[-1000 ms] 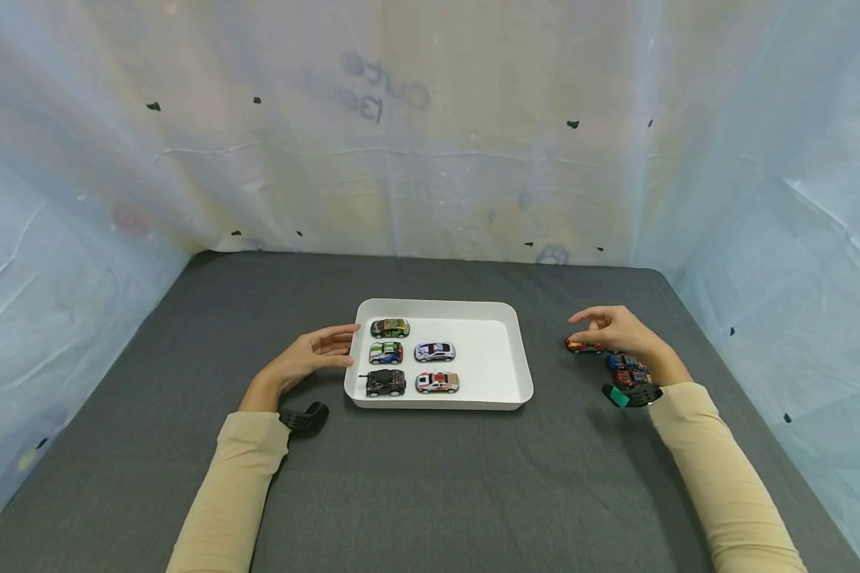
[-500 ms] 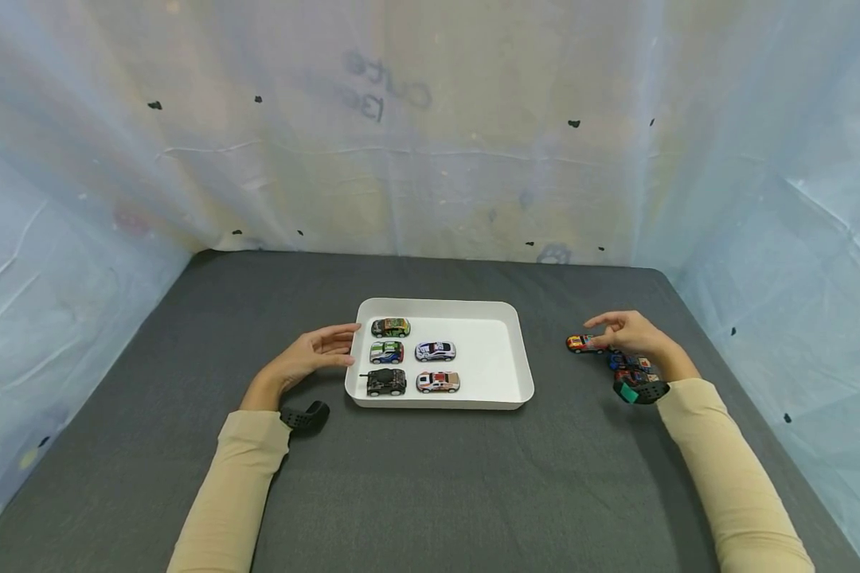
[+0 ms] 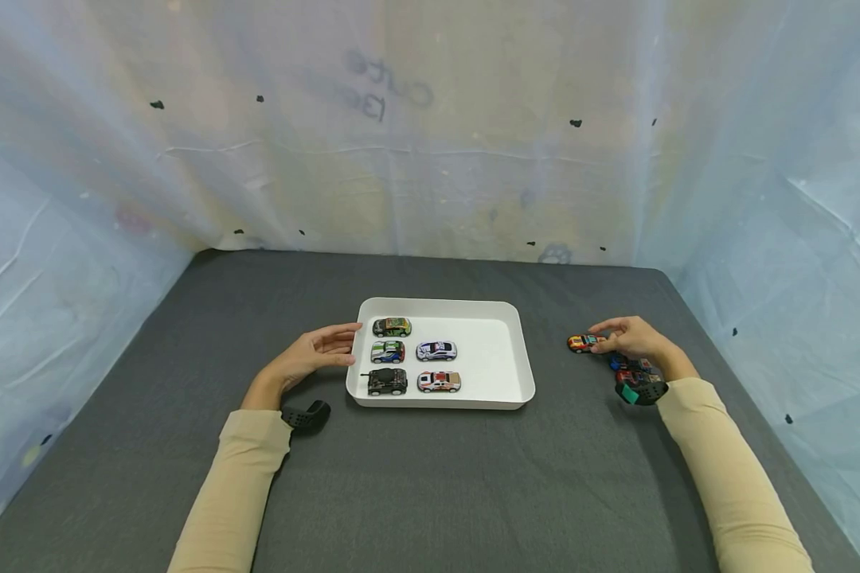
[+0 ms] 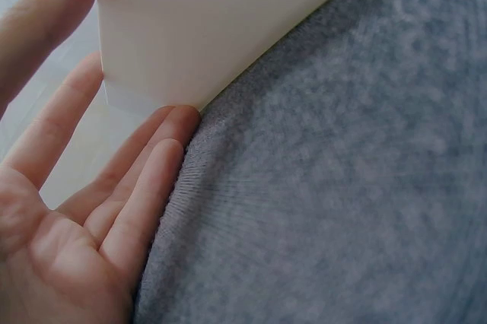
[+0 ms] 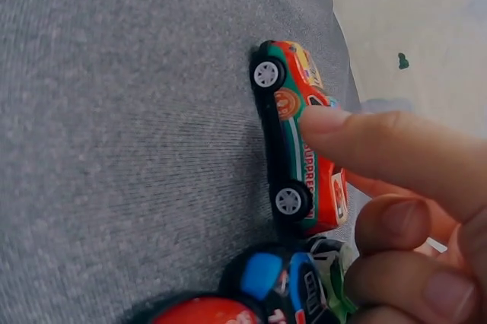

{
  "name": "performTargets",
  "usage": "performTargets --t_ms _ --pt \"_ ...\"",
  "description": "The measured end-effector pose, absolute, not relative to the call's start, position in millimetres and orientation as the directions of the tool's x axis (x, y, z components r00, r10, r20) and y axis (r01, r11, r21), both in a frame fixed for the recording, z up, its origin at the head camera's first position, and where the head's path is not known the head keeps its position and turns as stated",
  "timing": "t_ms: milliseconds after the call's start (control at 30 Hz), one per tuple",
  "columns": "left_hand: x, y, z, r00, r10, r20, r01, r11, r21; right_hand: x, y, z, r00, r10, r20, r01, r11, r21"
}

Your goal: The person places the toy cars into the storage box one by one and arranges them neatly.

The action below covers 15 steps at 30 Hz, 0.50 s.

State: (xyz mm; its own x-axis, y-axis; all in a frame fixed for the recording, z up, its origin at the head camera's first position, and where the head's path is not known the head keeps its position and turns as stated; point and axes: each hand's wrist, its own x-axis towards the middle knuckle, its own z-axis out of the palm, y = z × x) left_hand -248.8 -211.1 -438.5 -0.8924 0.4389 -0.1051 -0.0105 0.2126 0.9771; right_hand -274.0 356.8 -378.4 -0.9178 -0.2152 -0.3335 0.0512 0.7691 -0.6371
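Observation:
My right hand (image 3: 634, 338) pinches a red and yellow toy car (image 3: 583, 343) on the grey cloth. In the right wrist view the thumb (image 5: 323, 122) lies against the side of the car (image 5: 300, 149), which stands on its wheels. Just behind it are blue (image 5: 262, 274) and red (image 5: 205, 312) toy cars, partly hidden by the hand. My left hand (image 3: 321, 350) touches the left end of a white tray (image 3: 498, 390) with extended fingers. The left wrist view has fingertips (image 4: 186, 115) against the tray's outer wall (image 4: 175, 27).
Several toy cars stand in the tray's left and middle: a green one (image 3: 391, 327), a white-green one (image 3: 388, 352), a black one (image 3: 385, 381), a white-purple one (image 3: 436, 351) and a white-red one (image 3: 439, 382). A pale sheet (image 3: 430, 183) hangs behind the table.
My right hand has shifted slightly right and down from above the red and yellow car, and its fingers now close on the car's sides. The left hand and tray stay put.

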Motion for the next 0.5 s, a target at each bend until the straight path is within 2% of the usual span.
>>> performTargets --t_ms 500 --pt "-248.7 -211.5 -439.3 -0.890 0.443 -0.110 -0.010 0.223 0.975 -276.8 355.2 -380.4 -0.919 -0.238 -0.313 0.000 0.795 -0.606"
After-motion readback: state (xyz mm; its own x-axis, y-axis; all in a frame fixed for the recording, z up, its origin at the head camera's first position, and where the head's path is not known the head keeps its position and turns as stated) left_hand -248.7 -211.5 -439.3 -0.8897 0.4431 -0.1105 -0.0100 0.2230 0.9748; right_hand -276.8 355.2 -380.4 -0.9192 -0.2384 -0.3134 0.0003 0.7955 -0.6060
